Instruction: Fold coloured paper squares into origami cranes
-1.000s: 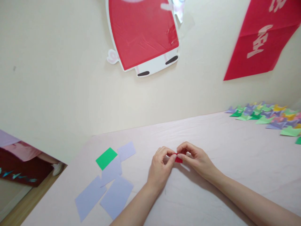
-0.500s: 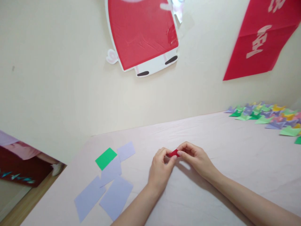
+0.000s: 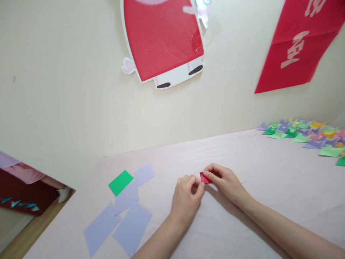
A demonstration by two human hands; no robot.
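A small folded piece of red paper [image 3: 207, 178] is held a little above the table, at the middle right. My right hand [image 3: 223, 180] pinches its upper right part between thumb and forefinger, covering that side. At its lower left corner my left hand [image 3: 188, 192] has thumb and forefinger tips closed together, touching the paper's edge. The other fingers of the left hand are curled.
To the left lie a green paper sheet [image 3: 121, 182] and several lilac sheets [image 3: 132, 227] on the pale cloth-covered table [image 3: 229, 230]. Many folded paper figures [image 3: 302, 135] stand at the far right. Behind rises a wall [image 3: 81, 90] with red decorations [image 3: 164, 39].
The red paper shows more of its flat face now. My left hand's fingertips have moved from its left end to its lower corner, while my right hand keeps its pinch.
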